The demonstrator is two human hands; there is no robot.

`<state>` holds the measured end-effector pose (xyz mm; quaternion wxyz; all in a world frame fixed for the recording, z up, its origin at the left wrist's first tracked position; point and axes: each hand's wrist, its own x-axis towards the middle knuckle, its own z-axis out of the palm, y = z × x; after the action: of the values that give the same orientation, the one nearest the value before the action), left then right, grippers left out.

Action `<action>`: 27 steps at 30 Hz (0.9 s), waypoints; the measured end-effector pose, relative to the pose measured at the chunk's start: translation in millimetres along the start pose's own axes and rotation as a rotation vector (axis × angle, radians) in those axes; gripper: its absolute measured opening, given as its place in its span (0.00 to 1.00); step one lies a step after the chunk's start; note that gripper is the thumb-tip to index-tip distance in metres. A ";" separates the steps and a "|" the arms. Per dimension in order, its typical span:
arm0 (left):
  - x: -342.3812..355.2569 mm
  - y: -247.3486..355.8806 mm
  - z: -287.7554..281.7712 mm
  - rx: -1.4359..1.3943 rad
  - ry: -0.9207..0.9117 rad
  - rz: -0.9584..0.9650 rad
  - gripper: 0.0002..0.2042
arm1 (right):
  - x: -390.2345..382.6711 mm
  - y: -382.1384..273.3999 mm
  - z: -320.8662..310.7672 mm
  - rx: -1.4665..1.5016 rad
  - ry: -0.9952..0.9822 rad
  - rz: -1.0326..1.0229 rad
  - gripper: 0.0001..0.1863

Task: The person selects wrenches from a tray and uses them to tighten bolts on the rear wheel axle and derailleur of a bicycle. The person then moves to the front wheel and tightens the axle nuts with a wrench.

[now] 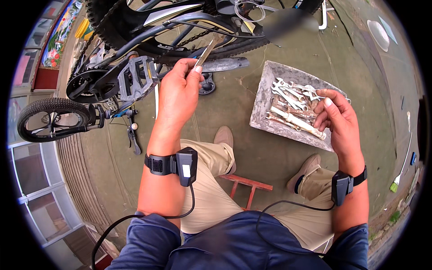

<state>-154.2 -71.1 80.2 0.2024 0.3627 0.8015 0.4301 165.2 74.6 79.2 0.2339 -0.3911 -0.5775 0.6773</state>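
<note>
My left hand (181,87) pinches a slim metal tool (207,50) with a worn, brownish far end, held up in front of the bicycle. Its exact kind is hard to tell. Over the right side of a grey, speckled tray (261,101), my right hand (337,119) is closed, fingers curled near the wrench ends. Whatever lies between those fingertips is hidden. Several wrenches (288,96) and a thick pale metal tool (299,123) lie heaped in the tray. The bicycle's pedal (137,78) and crank are left of my left hand.
The bicycle lies on its side, its large tyre (103,31) at the back and another wheel (51,119) far left. A red metal frame (247,182) stands between my feet. A green-bristled brush (400,168) lies far right. Cables run from both wrist straps.
</note>
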 end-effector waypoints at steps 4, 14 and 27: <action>17.0 0.1 9.2 0.082 0.033 0.116 0.10 | -0.4 1.7 -0.4 0.011 0.004 0.003 0.18; 25.6 2.2 17.8 0.152 0.067 0.184 0.11 | 2.2 3.5 -1.9 0.032 0.019 0.026 0.17; 10.0 9.8 39.7 -0.089 0.007 0.045 0.12 | 5.1 4.7 2.3 -0.007 -0.010 0.040 0.18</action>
<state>-131.5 -38.4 66.6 0.2057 0.3698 0.7740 0.4710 161.0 76.1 73.4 0.2161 -0.3998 -0.5731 0.6819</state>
